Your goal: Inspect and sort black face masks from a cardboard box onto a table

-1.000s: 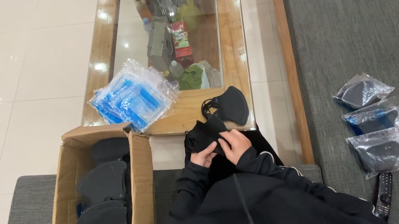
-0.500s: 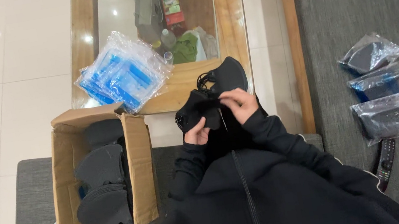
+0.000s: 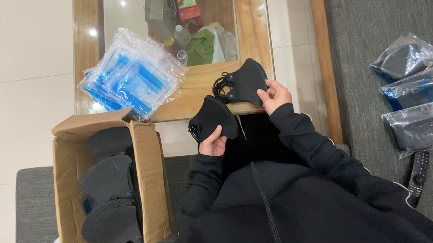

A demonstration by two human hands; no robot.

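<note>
My left hand (image 3: 212,143) holds a black face mask (image 3: 212,117) by its lower edge, in front of my chest. A second black face mask (image 3: 245,82) lies at the near edge of the wooden table, and my right hand (image 3: 274,96) touches or pinches its right edge. Both sleeves are black. The two masks sit side by side, just apart.
An open cardboard box (image 3: 149,175) with several black masks (image 3: 110,199) stands at my left. A stack of clear blue plastic bags (image 3: 131,81) lies on the glass-topped wooden table (image 3: 252,8). Bagged masks (image 3: 420,97) and a remote control (image 3: 418,178) lie on the grey seat at right.
The two hands have drawn apart: the bundle held together before is now two separate masks, one in the left hand and one at the right hand on the table edge.
</note>
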